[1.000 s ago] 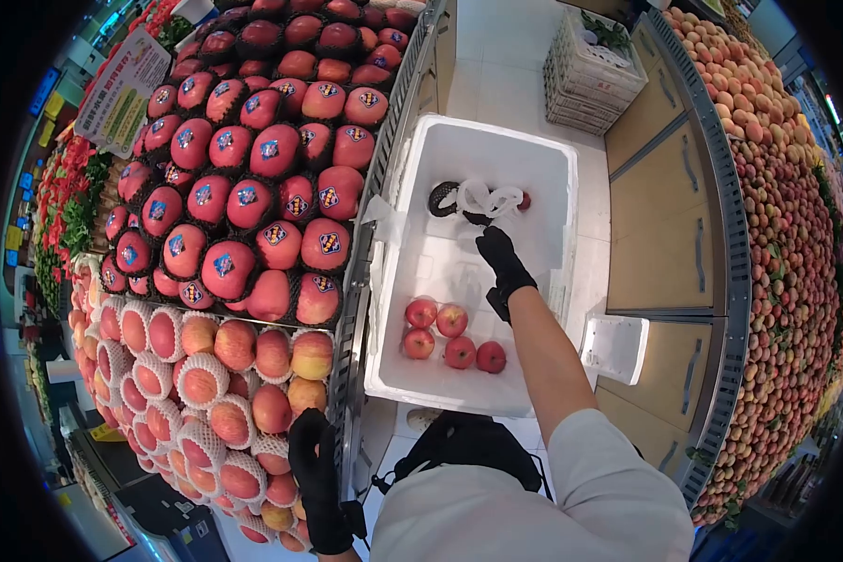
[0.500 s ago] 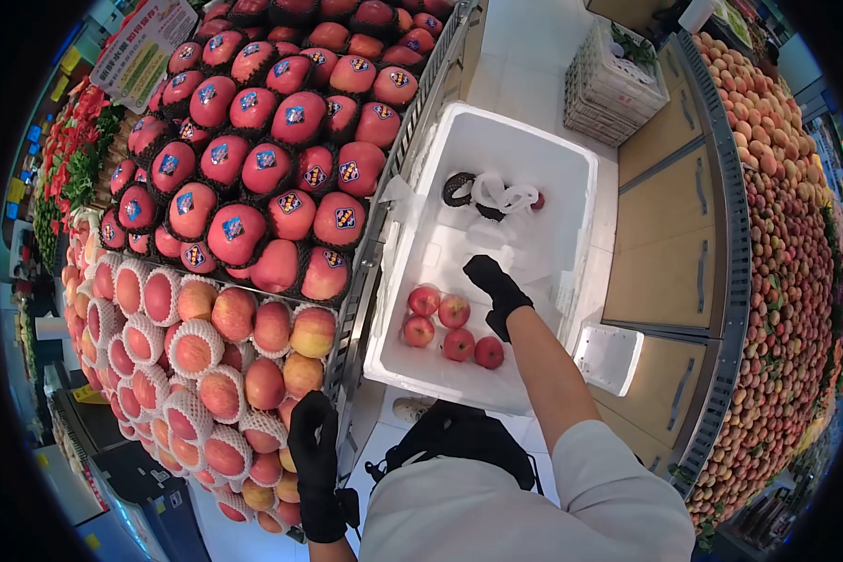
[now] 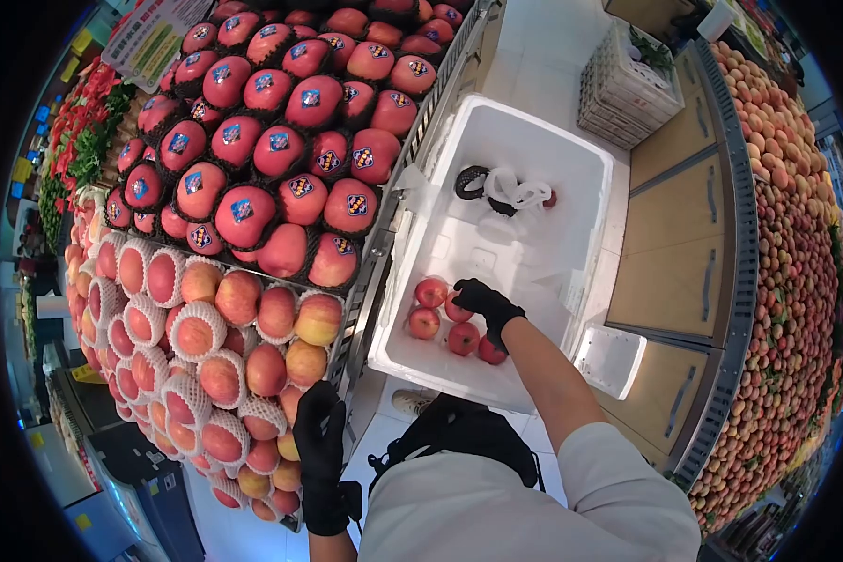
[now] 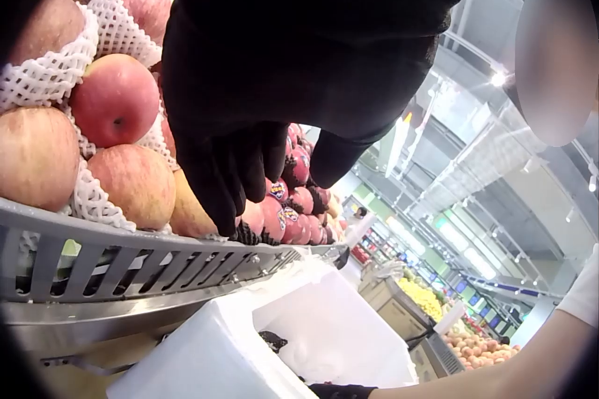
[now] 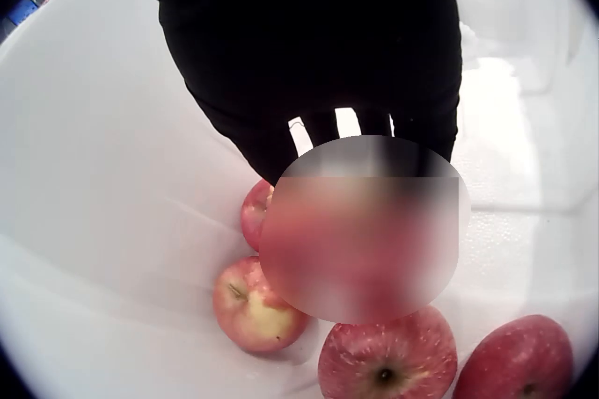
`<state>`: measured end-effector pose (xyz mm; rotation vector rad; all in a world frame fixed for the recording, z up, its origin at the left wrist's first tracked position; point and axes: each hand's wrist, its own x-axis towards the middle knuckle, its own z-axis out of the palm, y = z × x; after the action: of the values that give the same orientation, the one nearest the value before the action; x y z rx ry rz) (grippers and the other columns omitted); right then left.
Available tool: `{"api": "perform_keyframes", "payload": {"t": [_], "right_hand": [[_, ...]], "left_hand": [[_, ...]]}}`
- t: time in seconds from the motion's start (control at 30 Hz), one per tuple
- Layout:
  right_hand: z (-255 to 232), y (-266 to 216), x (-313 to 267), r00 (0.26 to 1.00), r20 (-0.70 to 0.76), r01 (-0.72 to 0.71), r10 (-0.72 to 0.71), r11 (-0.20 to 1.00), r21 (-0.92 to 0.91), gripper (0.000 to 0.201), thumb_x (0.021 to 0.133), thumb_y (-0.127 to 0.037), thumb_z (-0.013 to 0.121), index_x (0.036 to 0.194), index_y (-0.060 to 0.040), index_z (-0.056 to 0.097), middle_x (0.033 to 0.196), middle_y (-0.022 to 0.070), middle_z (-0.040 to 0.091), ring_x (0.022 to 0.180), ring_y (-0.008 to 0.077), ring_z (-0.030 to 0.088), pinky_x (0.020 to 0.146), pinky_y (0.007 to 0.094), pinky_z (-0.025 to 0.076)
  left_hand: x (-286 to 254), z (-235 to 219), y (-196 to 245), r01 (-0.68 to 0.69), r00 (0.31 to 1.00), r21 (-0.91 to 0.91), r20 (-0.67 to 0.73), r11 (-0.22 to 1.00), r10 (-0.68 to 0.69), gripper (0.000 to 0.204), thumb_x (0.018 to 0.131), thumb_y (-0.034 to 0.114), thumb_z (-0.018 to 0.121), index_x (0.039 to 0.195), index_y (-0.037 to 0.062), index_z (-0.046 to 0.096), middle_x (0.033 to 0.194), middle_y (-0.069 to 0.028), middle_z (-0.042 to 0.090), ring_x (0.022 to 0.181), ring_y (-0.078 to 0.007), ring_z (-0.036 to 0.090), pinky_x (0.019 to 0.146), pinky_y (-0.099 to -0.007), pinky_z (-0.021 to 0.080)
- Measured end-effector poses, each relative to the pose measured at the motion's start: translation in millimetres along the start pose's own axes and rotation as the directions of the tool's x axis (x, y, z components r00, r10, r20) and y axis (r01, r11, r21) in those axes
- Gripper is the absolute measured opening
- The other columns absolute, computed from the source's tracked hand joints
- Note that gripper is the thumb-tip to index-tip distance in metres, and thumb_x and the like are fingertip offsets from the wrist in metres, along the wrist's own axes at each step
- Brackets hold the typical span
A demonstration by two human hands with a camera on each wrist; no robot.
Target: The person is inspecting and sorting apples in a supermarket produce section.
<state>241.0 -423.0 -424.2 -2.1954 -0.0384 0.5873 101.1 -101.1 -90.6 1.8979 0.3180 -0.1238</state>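
Note:
My right hand [image 3: 485, 307], in a black glove, reaches down into a white foam box [image 3: 590, 197]. Its extended fingers lie over a red apple [image 3: 452, 310] in the near part of the box; their tips are blurred in the right wrist view. Close around it sit several loose red apples [image 5: 387, 362]. My left hand [image 3: 319, 436], also gloved in black, hangs loosely curled and empty beside the display rack [image 4: 122, 263]. Nearest to it are yellow-red apples [image 3: 305, 363], some in white foam nets.
Dark mesh sleeves [image 3: 470, 184] and white foam nets [image 3: 520, 192] lie at the box's far end. Red apples with stickers [image 3: 244, 208] fill the rack's upper part. A white crate [image 3: 628, 84] and wooden cabinets [image 3: 674, 215] stand right, below heaped fruit [image 3: 782, 253].
My right hand has moved back from the mesh sleeves and nets at the far end to the near apples. The left hand stays beside the rack. The head view has shifted slightly.

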Motion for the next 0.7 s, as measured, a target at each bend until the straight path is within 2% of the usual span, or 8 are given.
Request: {"api": "perform_keyframes", "payload": {"t": [0.1, 0.2, 0.3, 0.4, 0.5, 0.6, 0.7], "right_hand": [[6, 8, 6, 1.000, 0.014, 0.020, -0.019, 0.997, -0.074, 0.029, 0.078, -0.028, 0.062, 0.097, -0.0061, 0.065, 0.098, 0.0197, 0.068, 0.092, 0.0367, 0.065, 0.078, 0.0437, 0.052], [7, 17, 16, 0.974, 0.186, -0.111, 0.131, 0.988, -0.112, 0.055, 0.076, -0.033, 0.069, 0.123, -0.0046, 0.060, 0.114, 0.0202, 0.065, 0.106, 0.0352, 0.062, 0.090, 0.0413, 0.051], [15, 23, 18, 0.980, 0.145, -0.116, 0.137, 0.983, -0.144, 0.052, 0.076, -0.032, 0.068, 0.120, -0.0048, 0.060, 0.112, 0.0206, 0.065, 0.104, 0.0356, 0.063, 0.089, 0.0417, 0.051], [18, 26, 15, 0.980, 0.151, -0.107, 0.131, 0.982, -0.154, 0.053, 0.077, -0.030, 0.068, 0.123, -0.0062, 0.058, 0.117, 0.0200, 0.063, 0.108, 0.0344, 0.061, 0.091, 0.0422, 0.050], [10, 14, 4, 0.967, 0.163, -0.174, 0.193, 0.977, -0.124, 0.056, 0.077, -0.030, 0.067, 0.128, -0.0083, 0.054, 0.123, 0.0188, 0.059, 0.114, 0.0329, 0.059, 0.093, 0.0423, 0.049], [7, 10, -4, 0.956, 0.184, -0.243, 0.228, 0.968, 0.061, 0.060, 0.077, -0.029, 0.067, 0.131, -0.0088, 0.051, 0.127, 0.0179, 0.056, 0.117, 0.0318, 0.056, 0.096, 0.0414, 0.047], [9, 8, -1, 0.948, 0.177, -0.263, 0.264, 0.964, -0.031, 0.061, 0.077, -0.029, 0.068, 0.132, -0.0079, 0.050, 0.125, 0.0181, 0.058, 0.116, 0.0320, 0.057, 0.097, 0.0405, 0.046]], "left_hand": [[1, -5, -9, 0.026, 0.999, 0.013, 0.025, 1.000, -0.026, 0.037, 0.089, 0.002, 0.064, 0.124, -0.0014, 0.053, 0.116, -0.0092, 0.061, 0.108, -0.0190, 0.058, 0.094, -0.0317, 0.046], [-1, -3, -9, 0.019, 1.000, 0.026, 0.009, 0.999, -0.020, 0.036, 0.089, 0.002, 0.064, 0.123, -0.0014, 0.053, 0.114, -0.0089, 0.061, 0.106, -0.0187, 0.058, 0.094, -0.0313, 0.046], [-2, -2, -7, 0.016, 1.000, 0.015, -0.001, 1.000, -0.016, 0.035, 0.089, 0.002, 0.064, 0.122, -0.0014, 0.053, 0.113, -0.0086, 0.061, 0.105, -0.0185, 0.058, 0.093, -0.0312, 0.046], [-3, -3, -7, 0.009, 1.000, 0.039, -0.001, 0.999, -0.009, 0.035, 0.089, 0.002, 0.064, 0.122, -0.0013, 0.053, 0.113, -0.0083, 0.061, 0.105, -0.0185, 0.057, 0.093, -0.0311, 0.047], [-3, -4, -9, 0.014, 1.000, 0.041, -0.008, 0.999, -0.014, 0.035, 0.089, 0.002, 0.064, 0.123, -0.0008, 0.053, 0.114, -0.0081, 0.060, 0.106, -0.0186, 0.057, 0.093, -0.0310, 0.047], [-4, -4, -7, 0.023, 1.000, 0.049, -0.011, 0.999, -0.022, 0.035, 0.090, 0.002, 0.063, 0.123, -0.0002, 0.053, 0.115, -0.0080, 0.060, 0.106, -0.0183, 0.057, 0.093, -0.0310, 0.047], [-4, -5, -7, 0.041, 0.999, 0.048, -0.013, 0.998, -0.040, 0.035, 0.090, 0.002, 0.063, 0.124, 0.0001, 0.053, 0.115, -0.0079, 0.060, 0.107, -0.0180, 0.057, 0.093, -0.0308, 0.047]]}}
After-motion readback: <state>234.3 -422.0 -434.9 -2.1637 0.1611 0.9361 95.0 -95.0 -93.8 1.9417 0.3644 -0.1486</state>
